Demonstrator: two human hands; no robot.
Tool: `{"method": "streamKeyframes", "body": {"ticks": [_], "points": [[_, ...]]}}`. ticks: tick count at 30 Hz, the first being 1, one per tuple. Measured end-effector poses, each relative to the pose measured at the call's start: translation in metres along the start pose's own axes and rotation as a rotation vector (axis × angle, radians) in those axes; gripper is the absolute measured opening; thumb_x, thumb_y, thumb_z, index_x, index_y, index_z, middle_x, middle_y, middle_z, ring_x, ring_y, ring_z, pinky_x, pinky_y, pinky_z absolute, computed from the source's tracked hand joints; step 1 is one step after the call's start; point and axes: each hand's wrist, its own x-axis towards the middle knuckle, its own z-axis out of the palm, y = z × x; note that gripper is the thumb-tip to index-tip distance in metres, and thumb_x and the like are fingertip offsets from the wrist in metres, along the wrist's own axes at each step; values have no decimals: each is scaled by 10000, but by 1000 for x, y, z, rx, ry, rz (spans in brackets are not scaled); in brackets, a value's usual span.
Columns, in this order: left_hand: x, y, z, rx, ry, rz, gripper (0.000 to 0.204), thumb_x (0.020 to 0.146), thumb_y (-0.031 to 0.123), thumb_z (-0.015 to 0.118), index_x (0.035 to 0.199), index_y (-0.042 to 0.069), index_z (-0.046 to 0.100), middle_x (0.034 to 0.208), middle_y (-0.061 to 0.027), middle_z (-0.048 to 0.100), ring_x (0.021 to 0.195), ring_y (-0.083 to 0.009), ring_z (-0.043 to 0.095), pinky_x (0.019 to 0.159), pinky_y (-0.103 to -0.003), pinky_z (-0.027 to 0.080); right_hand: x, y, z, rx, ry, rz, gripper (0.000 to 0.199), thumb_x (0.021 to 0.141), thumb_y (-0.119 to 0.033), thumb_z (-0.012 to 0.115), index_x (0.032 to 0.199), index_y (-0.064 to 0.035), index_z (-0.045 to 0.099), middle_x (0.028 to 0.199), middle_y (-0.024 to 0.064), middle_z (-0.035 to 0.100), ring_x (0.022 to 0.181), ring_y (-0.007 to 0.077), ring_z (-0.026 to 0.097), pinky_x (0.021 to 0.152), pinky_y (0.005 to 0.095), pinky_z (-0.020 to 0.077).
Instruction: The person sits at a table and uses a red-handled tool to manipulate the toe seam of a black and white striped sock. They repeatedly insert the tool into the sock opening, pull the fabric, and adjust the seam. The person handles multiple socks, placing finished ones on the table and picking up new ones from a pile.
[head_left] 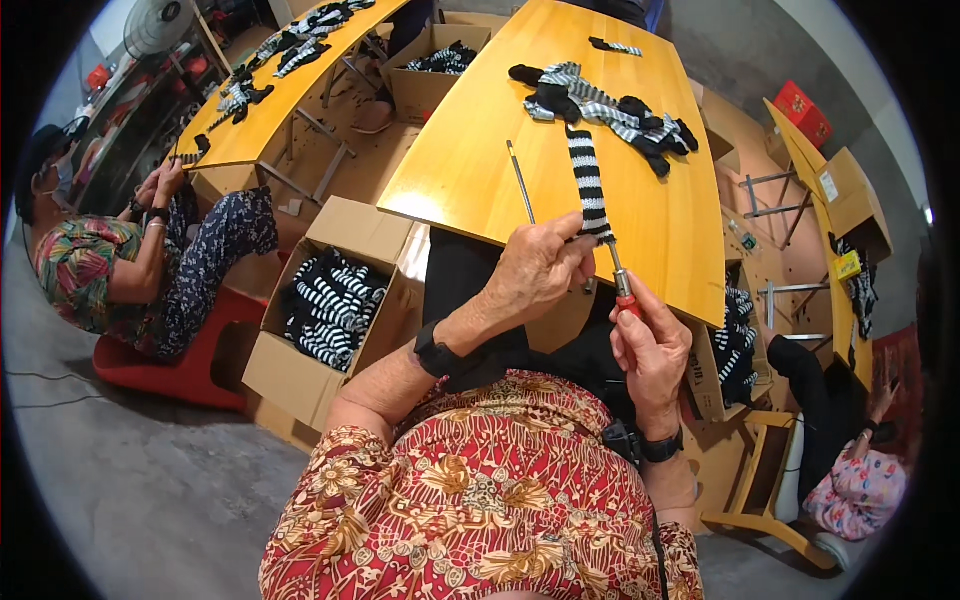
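Note:
A black-and-white striped knitted sock (588, 180) stretches away from me across the yellow table. My left hand (545, 262) is closed with its fingertips at the sock's near end. From beside those fingers a thin metal rod (520, 180) points up over the tabletop; whether the hand grips it I cannot tell. My right hand (652, 345) grips a red-handled tool (625, 295) resembling a screwdriver, its metal shaft meeting the sock's near end. Beyond lies a loose pile of striped and black socks (600, 110).
The yellow table (460, 150) carries another small sock (615, 47) farther off. Open cartons of striped socks stand at left (335, 310) and right (738, 340). Someone in a patterned shirt (95, 250) works at a second table on the left; another person (860, 490) sits at right.

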Motion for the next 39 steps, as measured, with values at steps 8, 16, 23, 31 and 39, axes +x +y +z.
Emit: {"method": "streamKeyframes", "body": {"ticks": [8,16,23,31,39], "points": [[18,9,-31,-1080,-30,-48,558,987,422,470,1384,40,379,1233,-165,556,1102,-235,574,920,-371,493,-1,-4,-3,59,-238,54,393,920,-78,578,1307,-8,551,840,65,629,568,73,535,488,192,424],[30,-3,-44,-1744,158,-155,375,1009,301,458,1233,0,461,1006,-92,569,856,-170,579,736,-283,534,-7,7,-10,210,-392,122,408,910,-90,577,1304,5,528,766,79,612,513,69,502,452,201,401],[31,7,-49,-1804,91,-20,338,999,254,493,1251,31,464,992,-87,564,779,-123,554,628,-217,464,-7,9,-7,139,-376,157,421,829,7,605,1246,22,552,788,70,625,542,82,554,456,203,428],[31,1,-48,-1677,134,-43,400,979,237,527,1329,65,439,1015,-58,565,834,-149,572,725,-267,500,-12,-3,13,-241,-325,-33,349,939,-99,504,1274,-7,531,781,56,588,589,88,556,532,226,448],[33,25,-44,-1515,204,27,441,970,199,547,1364,74,394,1056,-77,563,879,-158,587,763,-267,529,-11,4,11,-134,-291,-68,423,945,-64,502,1367,-32,494,782,32,587,578,65,521,494,207,423]]}}
